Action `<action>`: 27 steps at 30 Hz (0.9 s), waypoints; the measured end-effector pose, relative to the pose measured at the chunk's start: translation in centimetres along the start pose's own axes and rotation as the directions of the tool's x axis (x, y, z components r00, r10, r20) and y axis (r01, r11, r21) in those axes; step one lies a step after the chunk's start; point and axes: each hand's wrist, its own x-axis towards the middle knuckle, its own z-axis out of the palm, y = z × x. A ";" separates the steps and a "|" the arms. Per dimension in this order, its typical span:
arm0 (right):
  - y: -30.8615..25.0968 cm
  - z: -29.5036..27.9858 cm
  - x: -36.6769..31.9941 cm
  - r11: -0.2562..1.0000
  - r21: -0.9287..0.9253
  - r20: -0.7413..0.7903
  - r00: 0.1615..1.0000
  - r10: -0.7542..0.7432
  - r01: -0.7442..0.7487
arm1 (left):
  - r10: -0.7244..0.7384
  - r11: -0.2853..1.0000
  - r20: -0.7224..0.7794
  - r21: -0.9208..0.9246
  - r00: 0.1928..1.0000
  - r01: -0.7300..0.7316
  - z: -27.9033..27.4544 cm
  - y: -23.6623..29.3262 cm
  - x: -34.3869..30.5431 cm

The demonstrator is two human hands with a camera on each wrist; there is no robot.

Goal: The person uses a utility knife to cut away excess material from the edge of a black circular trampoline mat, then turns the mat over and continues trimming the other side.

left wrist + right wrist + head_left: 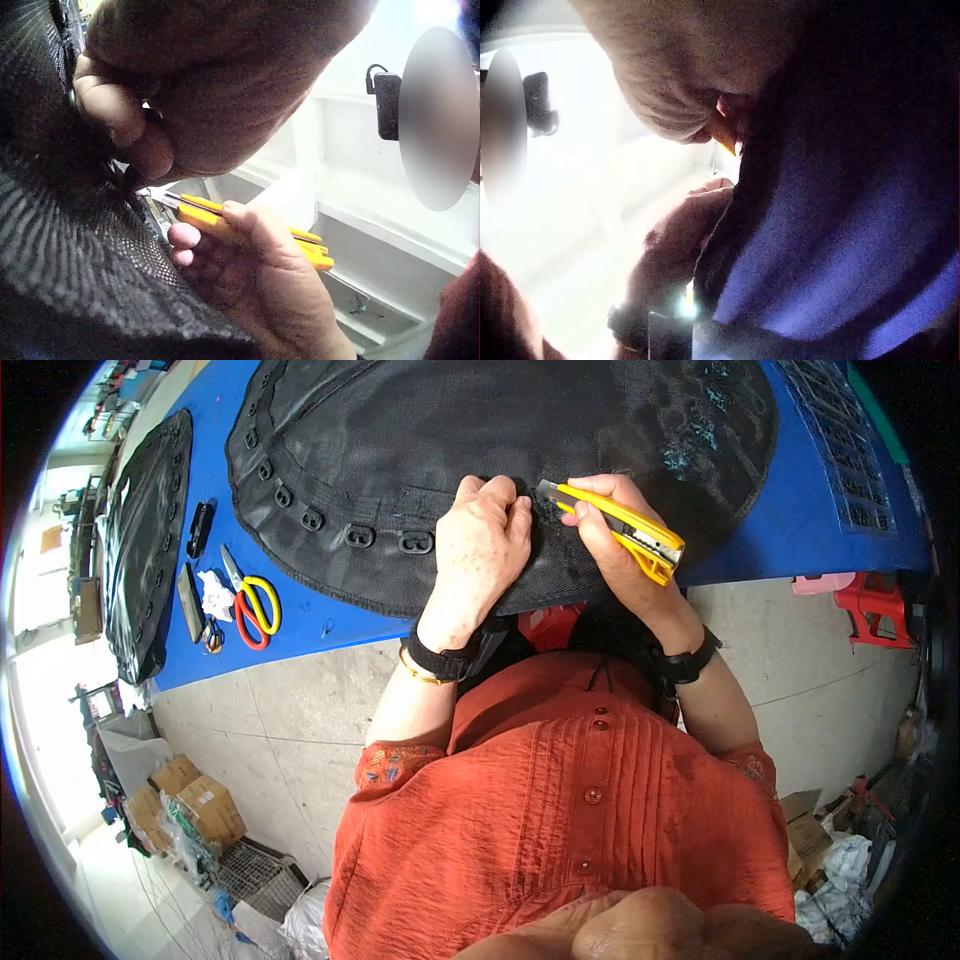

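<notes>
A large black mesh piece (400,435) lies over the front of the blue table, with a row of black plastic buckles (416,542) along its curved edge. Curled fingers of my left hand (483,543) pinch the mesh close to that edge, knuckles up. In my right hand (612,550) is a yellow box cutter (622,516), gripped between thumb and fingers. Its blade tip points at the left fingertips, right at the mesh. The left wrist view shows the box cutter (202,214) beside the pinched cloth. Exactly what lies under the left fingertips is hidden.
Scissors (239,586) with red and yellow handles, small snips (212,636), a white crumpled scrap (215,597) and a black object (200,528) lie left on the blue table (310,635). Beyond is another black piece (150,540). A red stool (872,605) stands right.
</notes>
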 end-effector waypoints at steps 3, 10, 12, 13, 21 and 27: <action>-0.1 0.1 0.0 1.000 0.006 0.004 1.000 0.008 -0.008 | -0.006 1.000 -0.002 0.005 1.000 0.006 0.0 0.0 -0.1; -0.2 0.2 -0.1 0.999 0.038 -0.018 1.000 0.023 -0.023 | -0.011 1.000 -0.003 0.013 1.000 0.011 -0.1 0.1 0.0; -0.1 0.4 -0.1 0.998 0.057 -0.030 0.999 0.029 -0.027 | -0.021 1.000 -0.003 0.013 1.000 0.021 -0.2 0.2 0.0; 0.0 0.4 -0.1 0.998 0.054 -0.033 0.999 0.030 -0.028 | -0.020 1.000 -0.005 0.010 1.000 0.021 -0.2 0.2 0.0; 0.2 0.6 0.0 0.998 0.059 -0.042 0.999 0.009 -0.006 | -0.002 1.000 -0.006 0.015 1.000 0.002 -0.1 0.1 0.0; 0.4 0.8 0.1 0.999 0.043 -0.043 0.999 -0.018 0.020 | 0.049 0.998 -0.016 0.038 0.999 -0.048 -0.1 -0.3 0.0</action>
